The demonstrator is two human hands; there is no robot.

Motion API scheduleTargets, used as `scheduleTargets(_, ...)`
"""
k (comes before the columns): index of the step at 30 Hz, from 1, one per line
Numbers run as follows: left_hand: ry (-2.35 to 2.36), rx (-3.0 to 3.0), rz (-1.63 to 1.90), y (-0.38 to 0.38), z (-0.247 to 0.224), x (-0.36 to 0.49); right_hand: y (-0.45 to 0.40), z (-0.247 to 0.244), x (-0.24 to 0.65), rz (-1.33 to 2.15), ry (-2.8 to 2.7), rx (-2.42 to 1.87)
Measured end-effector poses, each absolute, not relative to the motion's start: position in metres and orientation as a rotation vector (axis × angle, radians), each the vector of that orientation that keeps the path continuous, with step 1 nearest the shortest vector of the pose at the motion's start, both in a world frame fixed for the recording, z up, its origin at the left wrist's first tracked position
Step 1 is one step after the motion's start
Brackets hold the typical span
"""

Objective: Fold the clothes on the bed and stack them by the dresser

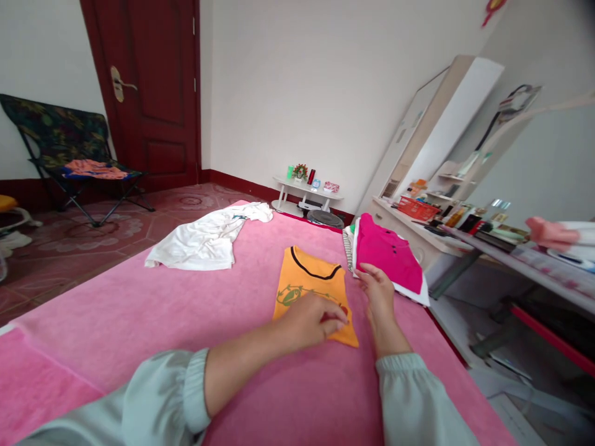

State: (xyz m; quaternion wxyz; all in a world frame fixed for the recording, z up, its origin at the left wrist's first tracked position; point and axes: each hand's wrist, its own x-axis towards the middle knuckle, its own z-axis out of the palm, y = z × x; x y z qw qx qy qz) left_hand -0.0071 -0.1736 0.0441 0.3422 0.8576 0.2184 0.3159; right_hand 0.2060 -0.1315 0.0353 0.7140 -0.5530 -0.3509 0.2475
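A folded orange shirt with a dark neckline and a green printed design lies flat on the pink bedspread. My left hand is over its lower part, fingers loosely bent and the thumb a little apart from them. No cloth shows between those fingers; whether they touch the shirt I cannot tell. To the shirt's right is my right hand, its fingers stretched out and holding nothing visible. Just beyond that hand sits a stack of folded clothes with a magenta top uppermost.
A rumpled white shirt lies at the bed's far left. Along the right side stands a dressing table with bottles and a red basket. A low white shelf stands beyond the bed, and a folding chair near the door.
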Motion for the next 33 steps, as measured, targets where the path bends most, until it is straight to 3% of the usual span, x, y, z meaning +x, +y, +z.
scheduleTargets(6,1.027,2.284,1.149,-0.121,0.034,-0.033,-0.132,0.039,0.166,0.258,-1.399,-1.37)
scheduleTargets(12,1.155,2.348,1.11,-0.099,0.012,-0.05,-0.14,0.011,0.142,0.244,-1.991,-2.009)
scheduleTargets(19,1.192,2.395,0.949,-0.103,0.01,-0.048,-0.137,0.01,0.147,0.169,-1.78,-2.306)
scheduleTargets(28,1.875,2.246,0.473,-0.114,0.043,-0.056,-0.144,0.023,0.158,-0.138,-1.692,-2.317)
scheduleTargets(33,1.83,2.193,0.356,-0.115,0.051,-0.054,-0.149,0.039,0.168,-0.031,-1.594,-2.378)
